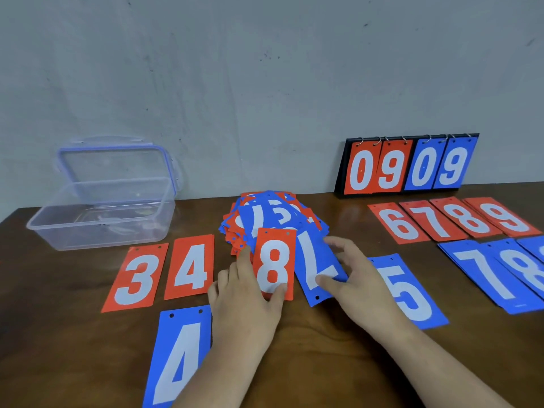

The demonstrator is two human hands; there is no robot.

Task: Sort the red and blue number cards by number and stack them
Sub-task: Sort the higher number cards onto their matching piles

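Observation:
A mixed pile of red and blue number cards (270, 214) lies at the table's middle. My left hand (244, 301) pinches a red 8 card (275, 260) at its lower edge, just in front of the pile. My right hand (353, 278) pinches an upside-down blue 7 card (316, 260) beside it. Sorted cards lie around: red 3 (136, 278), red 4 (190, 266), blue 4 (179, 360), blue 5 (412, 293), red 6 (397, 223), red 7 (431, 220), red 8 (468, 216), red 9 (504, 214), blue 7 (485, 272), blue 8 (524, 266).
A clear plastic box (106, 213) with its lid raised stands at the back left. A flip scoreboard (409, 164) reading 09 09 leans at the wall on the back right. The dark wooden table (323, 348) ends at a grey wall.

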